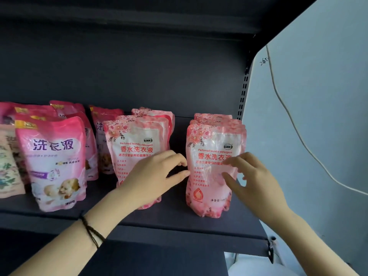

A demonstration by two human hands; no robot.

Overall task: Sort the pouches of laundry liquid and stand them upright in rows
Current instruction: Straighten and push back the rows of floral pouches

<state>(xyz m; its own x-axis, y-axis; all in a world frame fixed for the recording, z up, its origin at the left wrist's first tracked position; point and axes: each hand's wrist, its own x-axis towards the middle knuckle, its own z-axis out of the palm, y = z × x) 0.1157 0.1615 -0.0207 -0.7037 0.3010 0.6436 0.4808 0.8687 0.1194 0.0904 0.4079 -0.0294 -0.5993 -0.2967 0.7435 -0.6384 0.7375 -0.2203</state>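
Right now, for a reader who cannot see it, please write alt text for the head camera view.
A left hand and a right hand reach, loosely open, for the front rose-print pouch of the rightmost row on a dark shelf. To its left stand another rose-print row and pink pouches with purple lettering, upright.

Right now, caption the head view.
Left hand and right hand flank an upright rose-print detergent pouch on a dark shelf.

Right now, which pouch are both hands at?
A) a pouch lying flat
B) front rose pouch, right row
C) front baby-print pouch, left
B: the left hand is at the left edge and the right hand over the front of the right row's front rose pouch.
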